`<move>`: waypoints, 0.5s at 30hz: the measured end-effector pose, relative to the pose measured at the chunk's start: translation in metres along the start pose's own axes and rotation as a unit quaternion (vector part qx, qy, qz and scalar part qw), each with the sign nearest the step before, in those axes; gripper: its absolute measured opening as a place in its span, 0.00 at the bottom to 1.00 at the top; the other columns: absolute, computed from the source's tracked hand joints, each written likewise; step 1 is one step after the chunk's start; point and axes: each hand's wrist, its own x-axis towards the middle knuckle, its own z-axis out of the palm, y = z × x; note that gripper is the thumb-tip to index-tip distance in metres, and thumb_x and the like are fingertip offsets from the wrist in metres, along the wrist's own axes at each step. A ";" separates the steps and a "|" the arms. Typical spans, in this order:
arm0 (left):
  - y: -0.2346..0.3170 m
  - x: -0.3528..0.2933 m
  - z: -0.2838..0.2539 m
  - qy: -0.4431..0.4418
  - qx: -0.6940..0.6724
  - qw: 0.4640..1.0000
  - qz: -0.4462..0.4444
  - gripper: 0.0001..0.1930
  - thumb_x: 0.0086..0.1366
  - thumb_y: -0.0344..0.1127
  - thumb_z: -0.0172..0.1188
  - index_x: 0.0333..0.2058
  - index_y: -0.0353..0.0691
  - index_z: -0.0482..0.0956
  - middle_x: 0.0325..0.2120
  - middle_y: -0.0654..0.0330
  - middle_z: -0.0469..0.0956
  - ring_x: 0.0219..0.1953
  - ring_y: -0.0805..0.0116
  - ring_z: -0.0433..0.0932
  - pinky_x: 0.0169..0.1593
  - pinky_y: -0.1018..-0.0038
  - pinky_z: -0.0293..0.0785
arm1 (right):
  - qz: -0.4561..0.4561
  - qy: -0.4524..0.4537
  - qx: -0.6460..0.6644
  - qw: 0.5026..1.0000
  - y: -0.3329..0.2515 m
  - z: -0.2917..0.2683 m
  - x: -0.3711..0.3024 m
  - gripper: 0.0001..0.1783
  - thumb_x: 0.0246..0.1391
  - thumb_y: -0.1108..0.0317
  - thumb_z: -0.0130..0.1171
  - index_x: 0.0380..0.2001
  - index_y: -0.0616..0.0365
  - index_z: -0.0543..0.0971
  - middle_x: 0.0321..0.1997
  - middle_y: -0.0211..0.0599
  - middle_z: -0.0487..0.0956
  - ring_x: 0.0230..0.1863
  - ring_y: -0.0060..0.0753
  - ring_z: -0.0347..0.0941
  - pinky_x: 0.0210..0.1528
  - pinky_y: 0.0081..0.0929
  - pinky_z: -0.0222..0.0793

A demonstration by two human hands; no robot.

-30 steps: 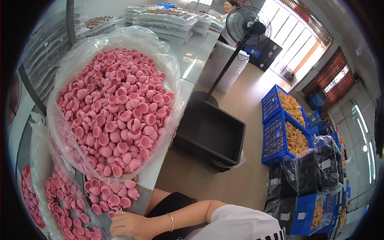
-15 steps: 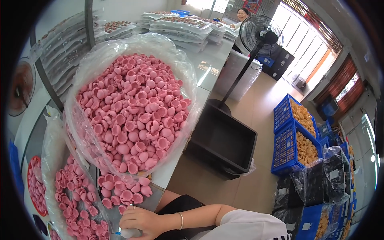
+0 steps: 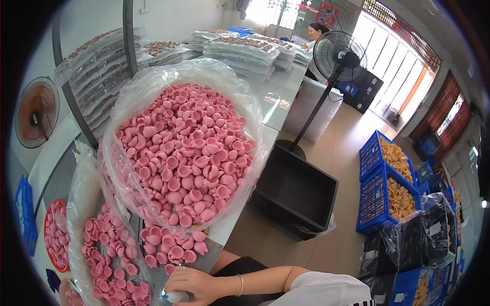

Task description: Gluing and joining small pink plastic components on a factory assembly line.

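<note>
At the lower edge my right hand point(image 3: 191, 284) is closed around a small whitish bottle point(image 3: 176, 297) with a blue tip, pointing left. Just beyond my fingers lies a loose group of pink hollow cup-shaped pieces point(image 3: 176, 252) on the tabletop point(image 3: 206, 262). Some of these pieces are round, others open like half shells. Behind them a large clear plastic bag point(image 3: 245, 102) stands wide open, heaped with the same pink pieces. Another clear bag point(image 3: 76, 214) on the left holds more of them. My left hand is not in view.
A red-rimmed basin point(image 3: 66, 265) of pink pieces stands far left, near a wall fan point(image 3: 35, 116). Right of the table are a black bin point(image 3: 301, 191), a standing fan point(image 3: 339, 58) and blue crates point(image 3: 370, 204) of tan pieces. A person point(image 3: 317, 33) is at the far end.
The whole view has shifted, so everything sits lower and farther right. My right hand keeps its hold on the bottle. The far person's head has turned aside.
</note>
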 end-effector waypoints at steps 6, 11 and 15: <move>0.013 0.019 0.096 -0.217 0.170 0.956 0.103 0.33 0.54 0.42 0.48 0.58 0.38 0.53 0.60 0.49 0.47 0.63 0.52 0.41 0.60 0.48 0.24 | 0.025 0.011 0.005 1.000 0.004 -0.003 -0.003 0.15 0.38 0.67 0.59 0.31 0.61 0.71 0.30 0.39 0.70 0.32 0.41 0.65 0.38 0.32 0.61; -0.003 0.015 0.102 -0.191 0.108 0.968 0.123 0.28 0.53 0.37 0.49 0.55 0.40 0.59 0.57 0.50 0.55 0.60 0.52 0.50 0.61 0.50 0.28 | 0.013 -0.021 -0.011 1.000 0.001 -0.003 -0.004 0.15 0.38 0.67 0.59 0.32 0.61 0.70 0.30 0.39 0.70 0.33 0.42 0.64 0.38 0.33 0.61; -0.009 0.012 0.103 -0.128 0.060 0.980 0.142 0.15 0.50 0.29 0.53 0.40 0.38 0.72 0.44 0.53 0.69 0.48 0.53 0.66 0.61 0.52 0.34 | -0.021 -0.027 -0.023 0.999 0.003 -0.001 -0.003 0.15 0.37 0.67 0.59 0.31 0.61 0.70 0.31 0.40 0.70 0.32 0.42 0.64 0.39 0.33 0.61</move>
